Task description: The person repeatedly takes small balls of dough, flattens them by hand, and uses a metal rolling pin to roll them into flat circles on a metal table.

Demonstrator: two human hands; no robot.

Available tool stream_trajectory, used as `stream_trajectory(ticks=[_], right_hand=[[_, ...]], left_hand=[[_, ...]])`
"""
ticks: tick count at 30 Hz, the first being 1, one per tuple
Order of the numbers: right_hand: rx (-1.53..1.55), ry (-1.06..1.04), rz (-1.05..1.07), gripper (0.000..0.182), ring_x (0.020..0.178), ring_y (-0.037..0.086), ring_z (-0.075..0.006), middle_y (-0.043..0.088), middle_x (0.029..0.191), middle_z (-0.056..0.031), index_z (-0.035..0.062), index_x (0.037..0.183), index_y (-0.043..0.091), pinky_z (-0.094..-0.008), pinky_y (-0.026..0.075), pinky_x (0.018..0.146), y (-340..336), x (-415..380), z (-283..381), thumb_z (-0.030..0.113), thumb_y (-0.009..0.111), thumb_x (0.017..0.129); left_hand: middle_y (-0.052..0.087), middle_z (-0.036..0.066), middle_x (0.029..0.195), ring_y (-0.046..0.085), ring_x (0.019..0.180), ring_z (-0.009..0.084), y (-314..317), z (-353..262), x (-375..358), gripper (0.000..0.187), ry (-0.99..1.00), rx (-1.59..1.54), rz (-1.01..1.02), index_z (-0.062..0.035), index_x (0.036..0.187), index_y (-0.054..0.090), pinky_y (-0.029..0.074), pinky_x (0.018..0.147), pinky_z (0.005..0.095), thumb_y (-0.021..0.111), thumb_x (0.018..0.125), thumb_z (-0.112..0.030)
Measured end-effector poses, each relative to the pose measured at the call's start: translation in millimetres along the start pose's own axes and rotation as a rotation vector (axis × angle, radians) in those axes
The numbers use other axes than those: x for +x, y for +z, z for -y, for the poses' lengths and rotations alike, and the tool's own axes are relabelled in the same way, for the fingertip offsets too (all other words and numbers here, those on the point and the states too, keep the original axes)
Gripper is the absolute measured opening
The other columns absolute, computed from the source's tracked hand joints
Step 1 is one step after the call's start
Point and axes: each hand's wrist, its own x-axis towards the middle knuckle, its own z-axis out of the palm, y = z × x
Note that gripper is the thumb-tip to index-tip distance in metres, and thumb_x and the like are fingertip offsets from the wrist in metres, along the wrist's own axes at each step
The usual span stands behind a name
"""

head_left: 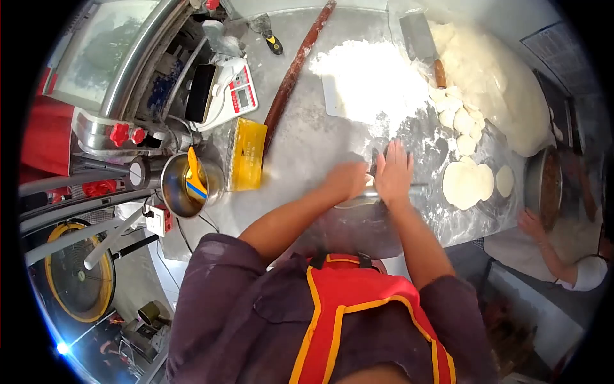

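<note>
My right hand (394,171) lies flat with fingers stretched out, its palm over a thin grey rolling pin (417,188). Beside it, my left hand (346,180) is closed, and a pale edge of dough shows at its fingers. A piece of dough (354,203) lies partly hidden under the left wrist and the pin. To the right are overlapping flat dough rounds (465,184) and a single round (504,182). Several small dough pieces (463,120) trail up towards a big dough mass (492,77).
Flour (374,80) is heaped at the back near a wooden-handled cleaver (419,41). A long red-brown rolling pin (297,70), a scale (238,96), a yellow box (246,153) and a metal pot (181,203) stand left. At right, another person's hand (529,223) touches a bowl (550,185).
</note>
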Motion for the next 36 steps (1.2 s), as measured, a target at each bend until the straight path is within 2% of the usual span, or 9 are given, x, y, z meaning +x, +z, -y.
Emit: stream_trajectory(ticks=[4, 7, 10, 18, 21, 24, 27, 29, 36], right_hand=[[0.066, -0.071, 0.038, 0.057, 0.134, 0.041, -0.0373, 0.047, 0.142, -0.0242, -0.0055, 0.137, 0.046, -0.0523, 0.026, 0.115, -7, -19, -2, 0.032, 0.053, 0.095], [0.117, -0.089, 0.271, 0.063, 0.135, 0.04, -0.0405, 0.047, 0.142, -0.0253, -0.0046, 0.139, 0.044, -0.0541, 0.027, 0.114, -38, -109, -7, 0.029, 0.06, 0.088], [0.122, -0.111, 0.172, 0.065, 0.133, 0.042, -0.0423, 0.047, 0.142, -0.0252, -0.0048, 0.14, 0.042, -0.0552, 0.029, 0.112, -36, -114, -4, 0.028, 0.061, 0.086], [0.108, -0.047, 0.057, 0.058, 0.132, 0.044, -0.0383, 0.048, 0.14, -0.0269, -0.0062, 0.135, 0.049, -0.054, 0.03, 0.112, -4, -6, 2, 0.036, 0.051, 0.095], [0.147, -0.147, 0.23, 0.064, 0.131, 0.045, -0.0407, 0.045, 0.142, -0.0283, -0.0056, 0.141, 0.041, -0.0548, 0.03, 0.11, -33, -97, -8, 0.025, 0.062, 0.089], [0.141, -0.132, 0.221, 0.065, 0.13, 0.045, -0.0412, 0.045, 0.142, -0.0273, -0.0056, 0.141, 0.039, -0.0545, 0.03, 0.111, -38, -127, -11, 0.025, 0.061, 0.088], [0.057, -0.188, -0.069, 0.059, 0.132, 0.045, -0.037, 0.048, 0.14, -0.026, -0.0049, 0.137, 0.046, -0.053, 0.029, 0.112, -10, -56, -4, 0.03, 0.06, 0.092], [0.028, -0.05, 0.005, 0.059, 0.132, 0.045, -0.035, 0.048, 0.141, -0.0243, -0.0039, 0.137, 0.047, -0.0533, 0.03, 0.111, 1, -2, -1, 0.034, 0.057, 0.094], [0.147, -0.077, 0.209, 0.068, 0.136, 0.042, -0.0334, 0.047, 0.144, -0.019, 0.0005, 0.141, 0.043, -0.0518, 0.03, 0.112, -39, -109, -4, 0.036, 0.064, 0.087]], left_hand=[[0.069, 0.018, 0.09, 0.065, 0.085, 0.0406, -20, -1, 0, 0.028, 0.104, 0.135, 0.145, -0.0079, 0.096, 0.069, 0.05, 0.075, 0.0486, 0.058, 0.09, -0.033], [0.069, 0.02, 0.09, 0.065, 0.087, 0.0416, -21, 21, -24, 0.025, -0.103, -0.175, -0.147, -0.0049, 0.096, 0.069, 0.05, 0.077, 0.0505, 0.06, 0.089, -0.027], [0.069, 0.02, 0.09, 0.064, 0.087, 0.042, 22, 60, -20, 0.026, 0.127, -0.3, -0.175, -0.0051, 0.095, 0.068, 0.049, 0.077, 0.0508, 0.06, 0.089, -0.029], [0.069, 0.017, 0.097, 0.065, 0.091, 0.0375, -25, -8, 5, 0.03, 0.03, 0.145, 0.197, -0.0092, 0.1, 0.07, 0.05, 0.079, 0.0457, 0.06, 0.087, -0.034], [0.07, 0.019, 0.093, 0.066, 0.091, 0.0391, -10, 35, -13, 0.024, 0.008, -0.128, -0.113, -0.0044, 0.096, 0.068, 0.051, 0.08, 0.0501, 0.058, 0.086, -0.024], [0.069, 0.019, 0.098, 0.066, 0.094, 0.0375, 2, 50, -30, 0.025, -0.158, -0.375, -0.092, -0.004, 0.098, 0.068, 0.05, 0.08, 0.0488, 0.057, 0.087, -0.024], [0.069, 0.019, 0.099, 0.066, 0.093, 0.0375, -5, 25, -21, 0.024, -0.028, -0.109, 0.003, -0.0056, 0.099, 0.068, 0.051, 0.079, 0.0478, 0.06, 0.087, -0.025], [0.07, 0.015, 0.103, 0.065, 0.096, 0.0359, -22, -6, -13, 0.031, -0.046, 0.046, 0.052, -0.0098, 0.105, 0.069, 0.051, 0.079, 0.047, 0.06, 0.088, -0.034], [0.071, 0.01, 0.101, 0.066, 0.094, 0.0334, -21, 18, -3, 0.026, 0.136, 0.171, 0.215, -0.0199, 0.104, 0.074, 0.051, 0.079, 0.0455, 0.061, 0.087, -0.033]])
